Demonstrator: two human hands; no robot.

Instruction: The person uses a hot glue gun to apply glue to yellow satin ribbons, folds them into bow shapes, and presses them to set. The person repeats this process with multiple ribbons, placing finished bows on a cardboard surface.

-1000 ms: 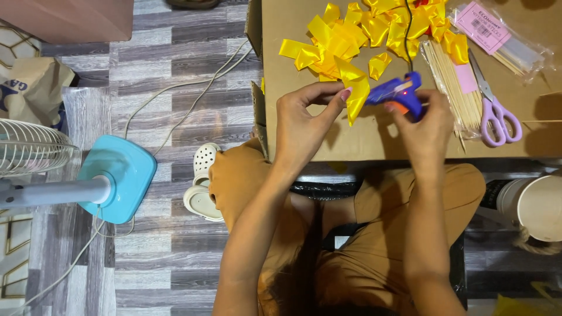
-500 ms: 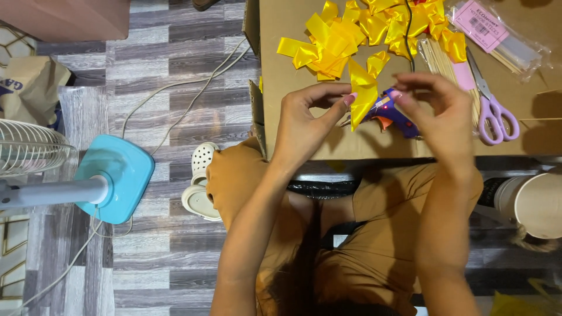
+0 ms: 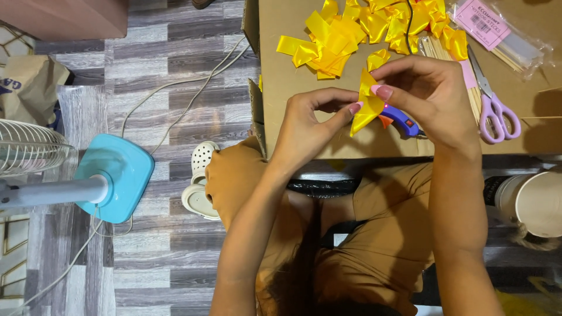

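Observation:
A folded yellow ribbon piece (image 3: 366, 107) is pinched between both of my hands above a brown cardboard sheet (image 3: 293, 88). My left hand (image 3: 310, 126) grips its lower left edge with thumb and forefinger. My right hand (image 3: 424, 96) holds its upper part from the right. Under my right hand a blue glue gun (image 3: 401, 121) with an orange trigger lies on the cardboard. A heap of folded yellow ribbon pieces (image 3: 351, 32) sits farther back.
Purple-handled scissors (image 3: 494, 105), wooden sticks (image 3: 436, 50) and a pink-labelled packet of sticks (image 3: 497, 29) lie at the right. A blue-based standing fan (image 3: 111, 178) and white cables (image 3: 175, 88) are on the wood-pattern floor at left. A white bucket (image 3: 535, 202) stands at the right.
My right hand let the glue gun down onto the cardboard and came onto the ribbon piece. Both hands now pinch the ribbon, which has turned more upright.

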